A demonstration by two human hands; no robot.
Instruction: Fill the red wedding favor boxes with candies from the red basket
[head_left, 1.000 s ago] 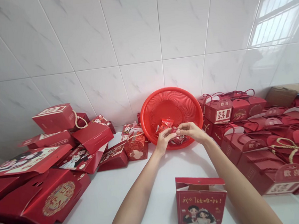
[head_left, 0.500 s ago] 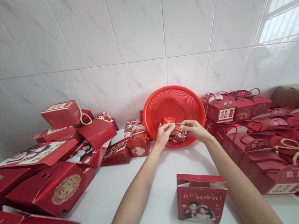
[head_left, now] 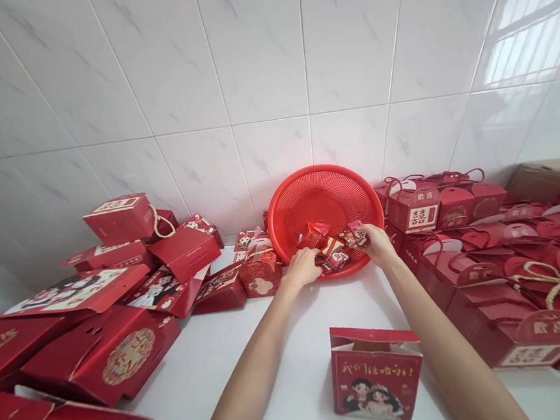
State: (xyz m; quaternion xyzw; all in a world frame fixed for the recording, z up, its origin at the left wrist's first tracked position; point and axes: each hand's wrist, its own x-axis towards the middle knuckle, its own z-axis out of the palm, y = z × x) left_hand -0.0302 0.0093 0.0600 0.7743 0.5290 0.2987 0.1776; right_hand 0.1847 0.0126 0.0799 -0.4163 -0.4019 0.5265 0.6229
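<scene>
A red plastic basket (head_left: 324, 190) leans tilted against the tiled wall, with several wrapped candies (head_left: 337, 257) in its lower part. My right hand (head_left: 379, 244) is at the basket's right side, thumb and fingers closed on a candy in a shiny wrapper (head_left: 359, 234). Over the lower left rim, my left hand (head_left: 304, 266) reaches in with curled fingers among the candies; what its fingertips hold is hidden. Between my forearms a red gift box (head_left: 377, 381) with a cartoon bridal couple stands upright on the white table, its top partly open.
Red boxes (head_left: 126, 354) lie heaped on the left, some with flaps up. At right stand rows of red handled boxes (head_left: 507, 308) with cord loops. Smaller boxes (head_left: 260, 270) sit beside the basket. A brown carton (head_left: 542, 180) is at the far right.
My hands have moved apart from the basket's middle. The left went down and left to the rim; the right moved slightly right with a candy. More candies show between them.
</scene>
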